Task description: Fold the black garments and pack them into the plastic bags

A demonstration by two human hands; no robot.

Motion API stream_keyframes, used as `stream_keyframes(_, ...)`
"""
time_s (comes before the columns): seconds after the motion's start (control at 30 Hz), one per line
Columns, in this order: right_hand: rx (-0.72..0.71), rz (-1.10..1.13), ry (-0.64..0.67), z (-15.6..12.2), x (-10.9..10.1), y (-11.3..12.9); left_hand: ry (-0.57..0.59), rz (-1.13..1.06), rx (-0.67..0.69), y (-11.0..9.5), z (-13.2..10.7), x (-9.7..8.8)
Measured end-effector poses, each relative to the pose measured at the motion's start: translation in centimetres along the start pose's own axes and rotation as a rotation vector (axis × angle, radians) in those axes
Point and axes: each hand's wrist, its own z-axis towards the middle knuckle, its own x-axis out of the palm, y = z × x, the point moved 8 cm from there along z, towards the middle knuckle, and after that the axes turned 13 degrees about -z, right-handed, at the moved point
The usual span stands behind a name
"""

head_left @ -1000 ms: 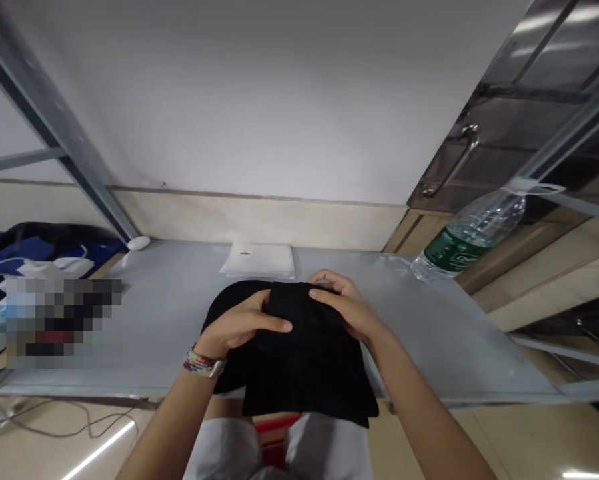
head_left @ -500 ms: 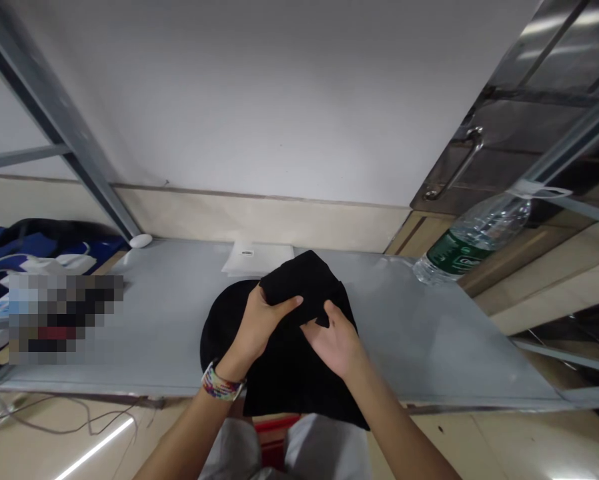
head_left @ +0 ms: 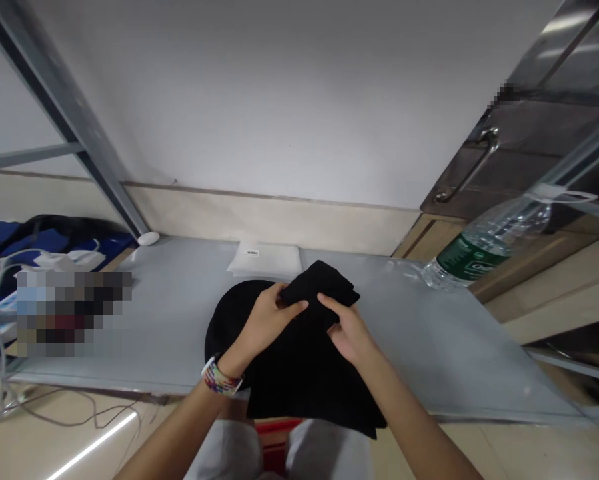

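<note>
A folded bundle of black cloth (head_left: 318, 281) is raised between both hands above the table. My left hand (head_left: 267, 321) grips its left side, thumb on top and fingers tucked under. On the other side my right hand (head_left: 350, 330) pinches the bundle's near right edge, with some fingertips hidden beneath. Below, more black fabric (head_left: 312, 393) spreads over the table's front edge toward the lap; I cannot tell whether it joins the bundle. To the left lies a rounded black shape (head_left: 227, 317), partly covered by my left hand.
White flat packets (head_left: 267, 260) lie behind the cloth by the wall. A water bottle (head_left: 472, 257) with a green label hangs tilted at the right post. White cables and a power strip (head_left: 69, 260) crowd the left end of the grey table (head_left: 459, 353).
The bundle has been folded smaller and shifted slightly right. My right thumb has moved from the near edge onto its top. The view has turned a little.
</note>
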Motion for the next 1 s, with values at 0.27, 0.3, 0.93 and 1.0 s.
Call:
stream_keyframes(0.27,0.041,0.051,-0.024,8.0,-2.4,4.3,0.113,0.644,0.284,-1.2,7.4,-5.1)
stream_keyframes(0.3,0.043,0.049,-0.011,8.9,-2.2,4.6,0.162,0.770,0.319,-0.8,8.4,-5.2)
stream_keyframes(0.93,0.180,-0.377,0.366,8.3,1.6,2.0,0.285,0.782,0.614,-1.6,9.5,-3.1)
stream_keyframes(1.0,0.165,-0.394,0.352,8.2,1.4,2.2,0.247,0.722,0.587,-1.9,9.6,-3.2)
